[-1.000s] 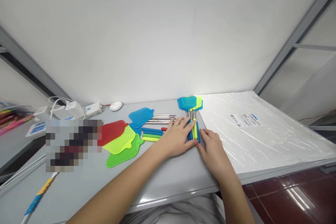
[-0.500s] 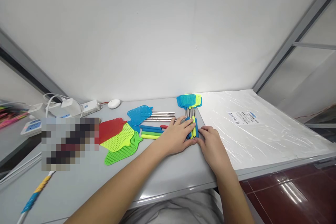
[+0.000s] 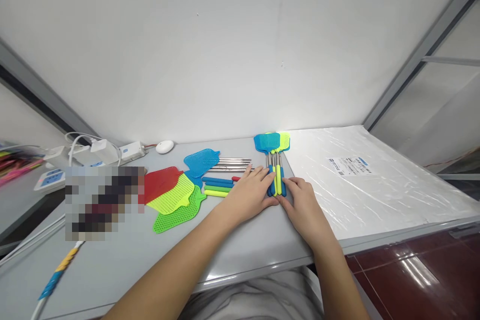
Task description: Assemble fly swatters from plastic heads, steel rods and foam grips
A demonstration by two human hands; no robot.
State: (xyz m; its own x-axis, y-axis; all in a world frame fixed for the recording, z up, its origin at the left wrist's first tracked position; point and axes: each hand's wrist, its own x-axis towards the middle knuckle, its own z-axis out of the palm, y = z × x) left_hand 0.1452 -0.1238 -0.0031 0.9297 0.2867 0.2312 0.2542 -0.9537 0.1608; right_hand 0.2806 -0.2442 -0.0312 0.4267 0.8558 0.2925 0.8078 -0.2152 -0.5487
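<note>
Assembled fly swatters lie side by side, their blue and yellow heads overlapping towards the wall. Blue and yellow handles point towards me. My left hand presses against the bundle's left side, fingers over the handles and thumb by their lower ends. From the right, my right hand holds the outer blue handle, its thumb at the bottom ends. Loose handles in blue, green, yellow and red lie left of my left hand, partly hidden by it. Metal rods lie behind them.
Loose swatter heads lie to the left: blue, red, yellow and green. Beyond them are a pixelated patch, a power strip with chargers, and a white oval object. A white wrapped panel covers the right side.
The view has shifted slightly. The bundled handles now sit closer together and more evenly side by side between my hands, which stay in nearly the same place.
</note>
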